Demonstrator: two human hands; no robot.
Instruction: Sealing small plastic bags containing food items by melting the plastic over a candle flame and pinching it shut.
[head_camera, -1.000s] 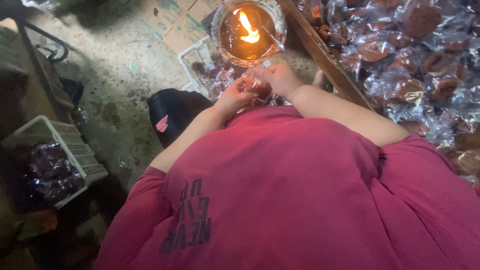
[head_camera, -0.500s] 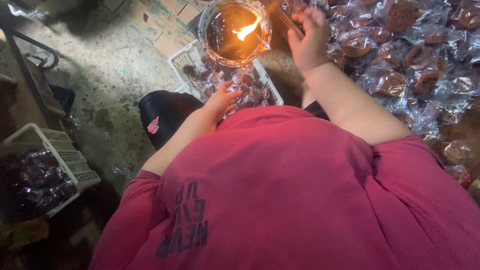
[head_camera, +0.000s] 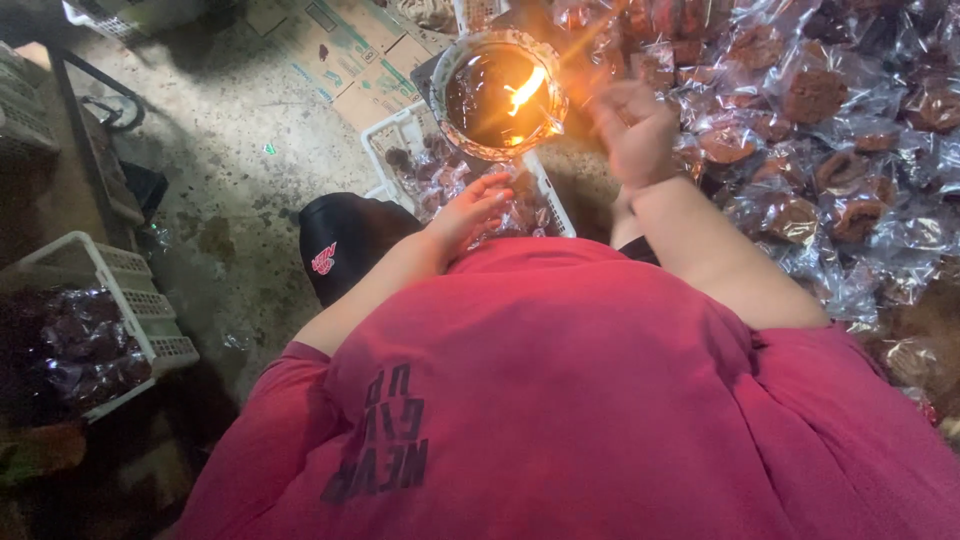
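A round bowl of dark liquid (head_camera: 470, 105) burns with a small flame (head_camera: 522, 92) just ahead of me. My left hand (head_camera: 468, 212) hovers with fingers spread over a white basket (head_camera: 388, 130) of clear-wrapped brown sweets, below the bowl. To the right of the flame my right hand (head_camera: 632, 128) is raised, its fingers curled; it is blurred, so I cannot make out anything in it. A big heap of wrapped brown sweets (head_camera: 812, 100) spreads out on the right, past that hand. My red shirt fills the lower part of the view.
A black cap (head_camera: 345, 250) lies on the concrete floor by my left arm. Another white basket (head_camera: 130, 290) of wrapped sweets stands at the far left beside a dark metal frame (head_camera: 85, 150). Flattened cardboard (head_camera: 340, 50) lies behind the bowl.
My hands have parted from in front of the flame. The right went up to the heap on the right and now sits beside the bowl; the left dropped over the basket.
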